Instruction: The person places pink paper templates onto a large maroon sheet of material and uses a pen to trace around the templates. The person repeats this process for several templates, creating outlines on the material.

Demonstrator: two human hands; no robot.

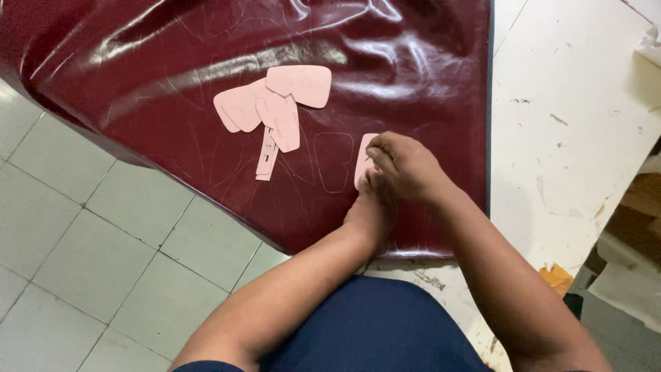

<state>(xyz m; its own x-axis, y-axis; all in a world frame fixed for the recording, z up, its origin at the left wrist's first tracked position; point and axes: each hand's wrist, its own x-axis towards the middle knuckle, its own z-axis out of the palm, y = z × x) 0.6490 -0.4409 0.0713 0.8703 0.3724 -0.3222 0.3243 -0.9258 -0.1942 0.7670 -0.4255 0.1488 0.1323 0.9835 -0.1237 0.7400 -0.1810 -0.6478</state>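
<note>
A glossy dark red leather sheet (206,62) lies over a white table and hangs off its left edge. A pink card template (362,157) lies flat on the sheet. My left hand (372,210) presses on its lower end, partly hidden under my right hand. My right hand (406,165) rests over the template with fingers curled; it seems to pinch a thin marking tool at the template's edge, though the tool is barely visible. Faint traced outlines (333,162) show on the leather just left of the template.
A loose pile of several pink templates (275,107) lies on the leather further up and to the left. The white table top (564,138) is scuffed and stained. Grey floor tiles (89,241) show at left. Brown and orange scraps (558,277) sit at the right edge.
</note>
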